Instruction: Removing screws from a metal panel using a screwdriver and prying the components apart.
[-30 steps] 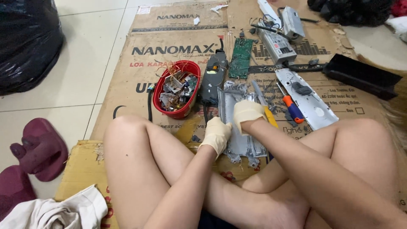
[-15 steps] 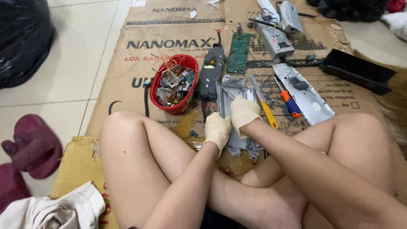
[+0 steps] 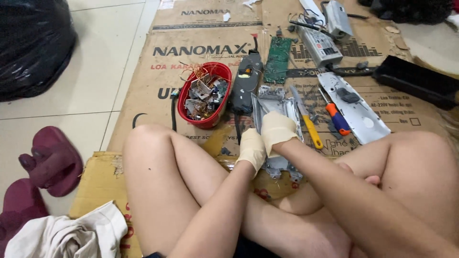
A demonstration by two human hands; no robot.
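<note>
Head view. The person sits cross-legged on flattened brown cardboard sheets spread over the pale tiled floor; the cardboard probably serves to protect the tiles and catch loose parts.

The grey sheet-metal housing lies at centre frame, directly ahead of the crossed legs, which puts it within easy reach of both hands. The left hand, in a cream latex glove, rests curled at the housing's lower left edge; whether it grips the metal cannot be told. The right hand, gloved likewise, presses down on the middle of the housing, fingers bent over it, apparently to steady the part.

Just right of the housing lie a yellow-handled screwdriver and an orange-and-blue-handled screwdriver, parked beside the working hand. A flat grey metal cover plate lies further right. A red oval plastic basket holding copper wire and small scrap parts sits left of centre. A dark elongated electronic unit and a green circuit board lie above the housing.

Change from the earlier frame: both hands remain on the housing in nearly the same pose; the camera has tilted down slightly, so every item sits a little higher in the frame.
</note>
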